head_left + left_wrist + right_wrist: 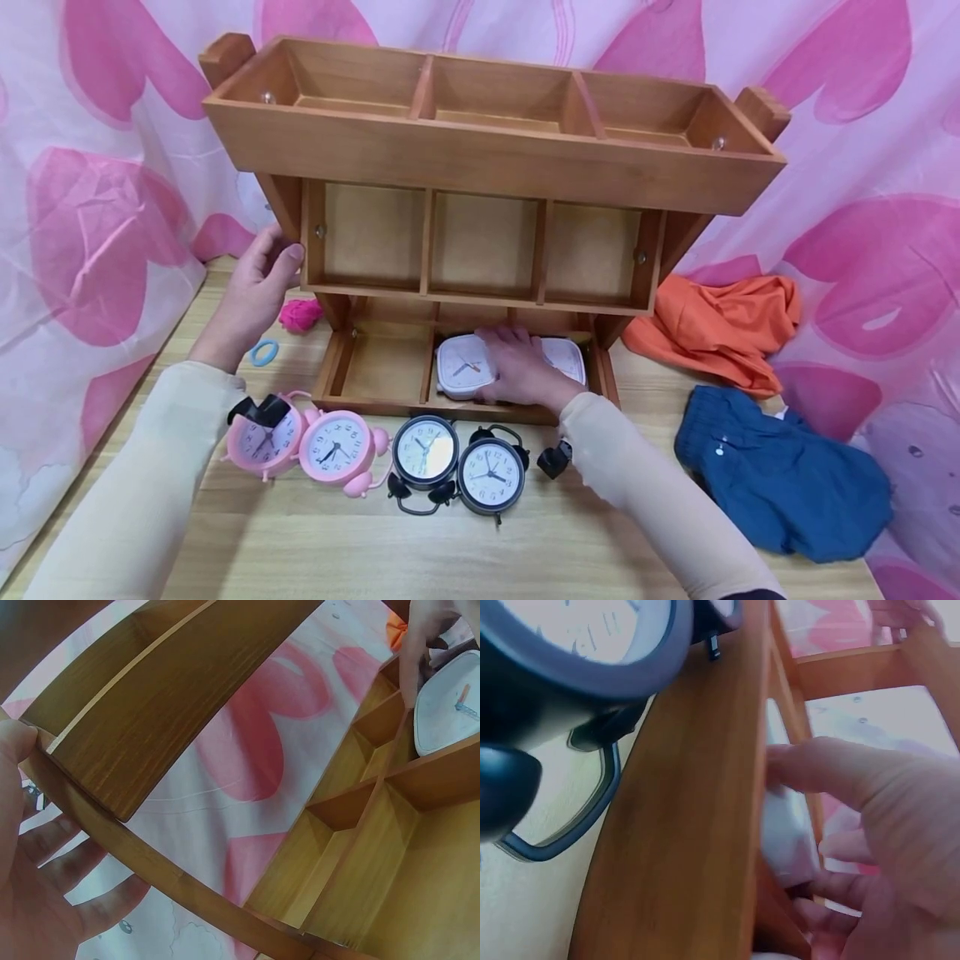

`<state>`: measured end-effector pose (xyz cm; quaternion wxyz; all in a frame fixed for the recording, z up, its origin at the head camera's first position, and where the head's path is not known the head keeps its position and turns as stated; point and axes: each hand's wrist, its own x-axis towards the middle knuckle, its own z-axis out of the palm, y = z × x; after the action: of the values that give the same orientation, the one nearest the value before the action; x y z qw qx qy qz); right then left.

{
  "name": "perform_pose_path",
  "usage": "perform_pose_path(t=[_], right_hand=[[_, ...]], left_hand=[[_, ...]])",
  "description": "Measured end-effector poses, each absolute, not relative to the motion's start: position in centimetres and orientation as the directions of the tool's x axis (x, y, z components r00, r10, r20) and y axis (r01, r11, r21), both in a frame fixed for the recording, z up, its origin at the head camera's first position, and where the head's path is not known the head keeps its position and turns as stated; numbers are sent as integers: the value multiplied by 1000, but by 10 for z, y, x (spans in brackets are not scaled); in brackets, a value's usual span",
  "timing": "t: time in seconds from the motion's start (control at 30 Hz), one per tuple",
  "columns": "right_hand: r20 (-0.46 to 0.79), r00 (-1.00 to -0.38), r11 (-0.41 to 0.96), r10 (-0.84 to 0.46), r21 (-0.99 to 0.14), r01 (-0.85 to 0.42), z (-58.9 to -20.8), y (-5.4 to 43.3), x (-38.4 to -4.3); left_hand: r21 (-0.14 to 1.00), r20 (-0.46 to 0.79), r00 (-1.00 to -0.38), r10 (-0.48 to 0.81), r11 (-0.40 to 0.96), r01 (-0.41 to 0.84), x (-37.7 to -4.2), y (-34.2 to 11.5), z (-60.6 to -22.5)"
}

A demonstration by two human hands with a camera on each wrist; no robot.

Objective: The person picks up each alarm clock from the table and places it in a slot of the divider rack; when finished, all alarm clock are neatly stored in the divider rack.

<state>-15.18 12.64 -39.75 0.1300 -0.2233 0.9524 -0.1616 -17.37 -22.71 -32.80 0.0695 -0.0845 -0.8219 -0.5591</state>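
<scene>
A three-tier wooden rack stands on the table. My left hand grips its left side, the thumb at the front and the fingers behind the wood, as the left wrist view of that hand shows. Low in the bottom tray lie two white clocks side by side: a left white clock and a right white clock. Over them, my right hand holds the left one, covering its right part. In the right wrist view, thumb and fingers lie about a white clock body.
Before the rack sit two pink alarm clocks and two black alarm clocks. A pink bundle and a blue ring lie at left. Orange cloth and blue cloth lie at right. A pink-patterned curtain hangs behind.
</scene>
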Motion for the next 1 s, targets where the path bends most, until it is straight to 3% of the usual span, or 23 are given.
perform_pose_path(t=[0.17, 0.57, 0.8, 1.0], right_hand=[[-57, -871, 768, -487, -504, -397, -391, 142, -140], [143, -909, 577, -391, -732, -363, -365, 177, -90], [160, -910, 533, -381, -767, -358, -359, 193, -64], [182, -897, 487, -403, -787, -378, -376, 199, -47]], left_hand=[[905, 210, -976, 63, 365, 218, -173, -227, -329], [908, 203, -978, 49, 364, 207, -173, -227, -329], [911, 204, -978, 50, 355, 208, -173, -228, -329], [909, 205, -977, 63, 357, 214, -173, -228, -329]])
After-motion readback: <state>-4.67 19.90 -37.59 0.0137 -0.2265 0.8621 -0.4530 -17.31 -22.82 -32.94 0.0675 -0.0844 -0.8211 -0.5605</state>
